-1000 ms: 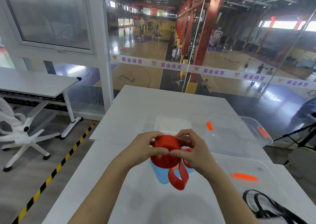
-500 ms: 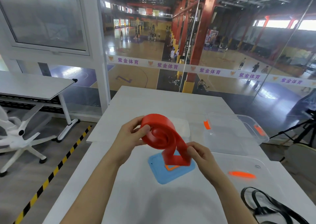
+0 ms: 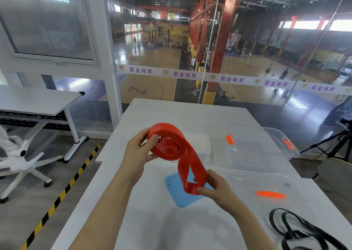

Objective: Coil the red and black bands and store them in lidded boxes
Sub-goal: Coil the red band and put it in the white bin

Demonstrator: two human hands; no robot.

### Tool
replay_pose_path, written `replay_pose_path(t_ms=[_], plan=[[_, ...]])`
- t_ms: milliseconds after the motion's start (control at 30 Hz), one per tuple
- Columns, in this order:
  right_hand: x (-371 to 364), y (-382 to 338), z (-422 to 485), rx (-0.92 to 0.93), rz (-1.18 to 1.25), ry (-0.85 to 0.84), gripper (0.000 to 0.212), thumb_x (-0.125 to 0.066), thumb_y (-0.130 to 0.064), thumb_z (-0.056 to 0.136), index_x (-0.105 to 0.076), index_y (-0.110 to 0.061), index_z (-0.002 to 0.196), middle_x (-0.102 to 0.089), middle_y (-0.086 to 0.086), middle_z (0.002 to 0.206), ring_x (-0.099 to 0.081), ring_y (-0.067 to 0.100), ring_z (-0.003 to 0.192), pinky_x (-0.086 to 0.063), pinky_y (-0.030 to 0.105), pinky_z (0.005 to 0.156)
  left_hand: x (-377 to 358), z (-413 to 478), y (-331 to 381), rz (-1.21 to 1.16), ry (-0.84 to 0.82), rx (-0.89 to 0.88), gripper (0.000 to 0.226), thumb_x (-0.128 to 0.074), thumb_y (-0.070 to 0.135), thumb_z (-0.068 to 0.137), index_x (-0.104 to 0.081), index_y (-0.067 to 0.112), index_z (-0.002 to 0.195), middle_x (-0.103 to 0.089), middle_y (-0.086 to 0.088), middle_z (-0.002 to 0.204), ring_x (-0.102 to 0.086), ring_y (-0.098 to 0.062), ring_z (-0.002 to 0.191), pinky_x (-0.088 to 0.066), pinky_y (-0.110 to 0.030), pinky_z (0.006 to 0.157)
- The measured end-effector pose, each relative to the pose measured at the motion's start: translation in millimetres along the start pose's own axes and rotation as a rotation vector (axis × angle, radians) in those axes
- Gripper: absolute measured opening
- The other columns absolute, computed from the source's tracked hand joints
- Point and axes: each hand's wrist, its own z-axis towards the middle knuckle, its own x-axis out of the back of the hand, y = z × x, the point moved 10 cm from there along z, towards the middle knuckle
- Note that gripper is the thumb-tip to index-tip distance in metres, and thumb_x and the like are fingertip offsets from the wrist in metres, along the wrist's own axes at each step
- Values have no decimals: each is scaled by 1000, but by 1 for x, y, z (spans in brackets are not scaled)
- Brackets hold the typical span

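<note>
the black band (image 3: pixel 306 230) lay nearest, down at the right front corner of the white surface (image 3: pixel 152 227), a loose tangle of loops, untouched. just behind it sat a clear lid (image 3: pixel 266 185) flat on the surface, with an orange tab (image 3: pixel 270 194) showing on it. the right hand (image 3: pixel 219 188) was low and close, its fingers (image 3: pixel 202 189) pinching the bottom fold of the red band's tail. under that fold lay a blue lid (image 3: pixel 177 192), flat, partly covered from view by the band. up went the red band (image 3: pixel 171 146), rising from the right hand to the left, where it was wound into a loose spiral held in the air above the surface. the left hand (image 3: pixel 139 154) gripped that coil, thumb pressed on the outer turn, the other fingers (image 3: pixel 144 135) curled behind it. beyond the coil stood a small clear box (image 3: pixel 200 144), mostly hidden by the band. off to the right, well apart from the hands, stood a bigger clear box (image 3: pixel 253 154), open on top, orange clips (image 3: pixel 230 139) on its two ends. far side of the surface, a glass wall (image 3: pixel 171 59) looked down on a basketball hall. to the left, a white office chair (image 3: pixel 21 154) and a second desk (image 3: pixel 38 101).
</note>
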Motion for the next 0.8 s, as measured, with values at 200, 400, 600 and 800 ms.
replay_pose_path(t_ms=[200, 400, 600, 800], plan=[[7, 5, 2, 37, -122, 26, 36, -71, -7, 86, -69, -38, 105, -75, -7, 108, -71, 15, 110, -57, 41, 102, 5, 3, -4, -11, 51, 10, 39, -64, 38, 95, -65, 24, 132, -71, 1, 124, -69, -21, 115, -65, -36, 81], [41, 4, 0, 35, -76, 354, 26, -82, -5, 81, -70, -28, 80, -75, -5, 80, -68, 16, 79, -56, 34, 74, 19, 8, -6, 20, 104, 12, 50, -67, 42, 89, -62, 24, 136, -69, 2, 127, -66, -25, 119, -64, -43, 88], [88, 6, -9, 111, -17, 706, 34, -69, 9, 85, -60, -23, 92, -66, 3, 91, -63, 18, 80, -58, 38, 65, 30, 9, -14, 17, 131, 30, 32, -68, 28, 98, -66, 24, 130, -70, 2, 124, -64, -26, 120, -63, -48, 91], [72, 7, 2, 94, -58, 533, 39, -75, -4, 89, -70, -38, 109, -72, -19, 100, -66, 7, 91, -59, 34, 73, 24, 8, -7, 31, 100, 7, 32, -65, 29, 99, -66, 24, 130, -70, 3, 123, -66, -24, 116, -65, -39, 84]])
